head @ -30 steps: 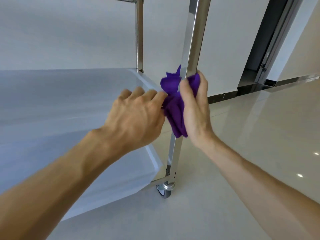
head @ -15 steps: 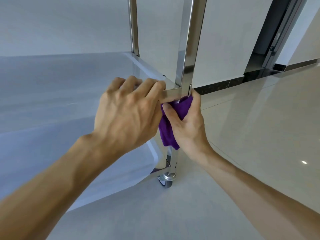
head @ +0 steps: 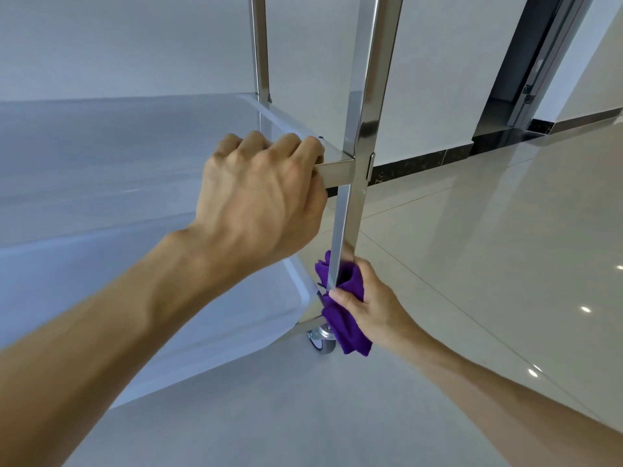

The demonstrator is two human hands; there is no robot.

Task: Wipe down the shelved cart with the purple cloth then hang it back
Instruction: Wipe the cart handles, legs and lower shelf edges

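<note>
- The right hand (head: pixel 365 298) has slid the cloth (head: pixel 347 318) down the near-right post (head: pixel 344 227): a second ago it was above the middle shelf, now it is low, just above the caster (head: pixel 322 342).
- Its fingers curl round post and cloth together, the cloth's tail hanging below.
- The left hand (head: pixel 263 200) has stayed put, fingers curled over the shelf rim (head: pixel 337 168), steadying the cart.
- I judge this post nearly wiped to its foot; other parts, then hanging the cloth, remain.
</note>
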